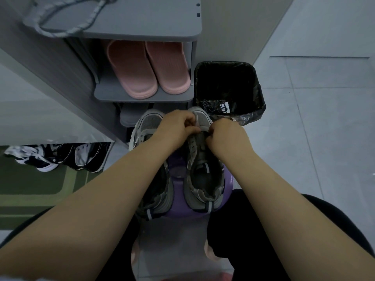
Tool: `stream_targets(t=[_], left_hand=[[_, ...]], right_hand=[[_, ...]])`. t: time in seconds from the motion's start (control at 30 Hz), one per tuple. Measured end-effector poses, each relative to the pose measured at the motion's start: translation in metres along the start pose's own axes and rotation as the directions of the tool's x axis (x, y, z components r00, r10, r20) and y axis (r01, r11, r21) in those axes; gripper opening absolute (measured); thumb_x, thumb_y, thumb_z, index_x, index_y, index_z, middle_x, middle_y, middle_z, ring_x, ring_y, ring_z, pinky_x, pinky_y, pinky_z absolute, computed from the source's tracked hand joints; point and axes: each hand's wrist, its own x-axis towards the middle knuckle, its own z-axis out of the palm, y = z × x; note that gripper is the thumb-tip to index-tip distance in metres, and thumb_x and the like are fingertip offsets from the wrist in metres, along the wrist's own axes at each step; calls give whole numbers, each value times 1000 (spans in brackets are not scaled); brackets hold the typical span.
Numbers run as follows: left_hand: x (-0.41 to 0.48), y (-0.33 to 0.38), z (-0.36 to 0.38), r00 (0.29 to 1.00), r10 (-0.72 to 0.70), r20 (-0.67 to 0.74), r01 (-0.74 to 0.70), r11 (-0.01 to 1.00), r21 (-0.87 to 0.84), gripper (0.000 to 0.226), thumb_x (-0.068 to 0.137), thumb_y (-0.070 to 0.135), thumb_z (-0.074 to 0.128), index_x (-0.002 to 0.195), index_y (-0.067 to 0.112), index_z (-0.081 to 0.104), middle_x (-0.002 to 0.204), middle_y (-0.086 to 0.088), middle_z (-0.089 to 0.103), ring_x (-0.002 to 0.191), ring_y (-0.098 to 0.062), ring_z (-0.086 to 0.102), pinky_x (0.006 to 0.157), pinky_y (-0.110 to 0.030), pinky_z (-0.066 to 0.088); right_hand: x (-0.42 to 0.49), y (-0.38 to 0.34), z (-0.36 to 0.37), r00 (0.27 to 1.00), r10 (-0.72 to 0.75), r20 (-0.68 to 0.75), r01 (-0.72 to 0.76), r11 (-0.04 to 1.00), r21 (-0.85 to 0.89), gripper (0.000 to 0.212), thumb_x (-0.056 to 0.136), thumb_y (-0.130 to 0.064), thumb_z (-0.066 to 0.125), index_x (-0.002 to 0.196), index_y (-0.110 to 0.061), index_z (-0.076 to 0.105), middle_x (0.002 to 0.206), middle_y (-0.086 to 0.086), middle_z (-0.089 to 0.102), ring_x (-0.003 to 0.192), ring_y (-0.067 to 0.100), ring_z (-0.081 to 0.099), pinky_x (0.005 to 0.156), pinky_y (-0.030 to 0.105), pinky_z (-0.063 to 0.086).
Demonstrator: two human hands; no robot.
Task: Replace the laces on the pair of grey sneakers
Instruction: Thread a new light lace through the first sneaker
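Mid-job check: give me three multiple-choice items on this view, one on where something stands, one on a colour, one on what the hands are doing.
1. Where does the bin stand?
A) on the floor beside the shoe rack
B) on a table
C) on the rack's top

2. What colour are the slippers on the shelf?
A) blue
B) pink
C) black

3. What are the left hand and right hand doing?
A) hanging idle
B) lifting the slippers
C) pinching a lace at the toe end of the sneaker nearer the bin

Answers:
1 A, the bin stands on the tiles next to the rack's side.
2 B, both slippers are plain pink.
3 C, curled fingers of both hands meet over that sneaker's front.
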Motion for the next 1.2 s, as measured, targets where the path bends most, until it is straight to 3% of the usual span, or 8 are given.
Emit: stream_targets(t=[0.23,0.37,0.5,0.73,0.8,0.9,1.07,1.2], left_hand=[[1,-5,-2,993,-99,-59,98,995,-10,15,79,17,69,76,4,63,78,-10,61,74,-21,56,64,-24,35],[-2,0,-3,997,-59,-53,56,997,-51,15,79,14,69,81,-1,67,82,-18,68,78,-30,62,68,-29,44],[-1,2,-1,1000,-28,0,28,999,46,15,79,16,69,85,3,68,76,-7,58,74,-20,53,69,-29,40],[0,-7,-2,996,-79,-47,78,997,-12,13,78,17,70,75,6,64,60,4,49,61,-14,47,50,-17,30],[0,-7,-1,995,-83,-58,79,995,-67,14,78,18,71,79,4,67,65,1,56,62,-12,50,54,-11,33],[-1,-6,2,992,-89,-91,86,995,-41,16,76,19,73,80,4,69,73,-2,60,70,-14,54,60,-22,38],[-7,3,2,983,-120,-140,135,986,100,21,79,26,70,82,5,66,78,-5,59,77,-20,57,63,-22,33],[-27,19,11,989,-131,-67,142,966,216,43,78,36,66,110,8,56,110,-12,60,101,-26,57,79,-27,41]], right_hand=[[2,6,-6,996,79,31,-85,956,281,28,79,-16,62,104,-5,65,106,14,65,100,31,59,77,30,45],[3,8,-5,996,86,32,-91,944,316,25,77,-14,62,101,-9,70,104,11,68,98,27,60,73,25,41],[4,8,-6,999,47,1,-44,941,335,26,77,-9,59,100,-12,69,104,8,68,101,24,60,77,23,40],[11,18,-3,1000,24,3,-23,891,453,21,73,-4,61,90,-16,59,84,-1,66,82,18,59,67,24,41],[13,20,-1,1000,15,15,-21,873,488,22,72,-4,64,89,-17,59,79,-4,65,82,17,61,71,27,47],[19,22,-2,996,-10,87,-36,857,515,23,70,-5,66,87,-19,59,75,-6,63,81,18,62,77,32,52],[29,15,-5,976,-73,206,-4,936,351,18,76,-12,65,86,-19,52,86,0,56,83,20,54,70,26,40],[25,16,-2,986,-108,124,66,951,301,14,76,-12,63,83,-18,52,88,1,57,83,19,51,70,26,38]])
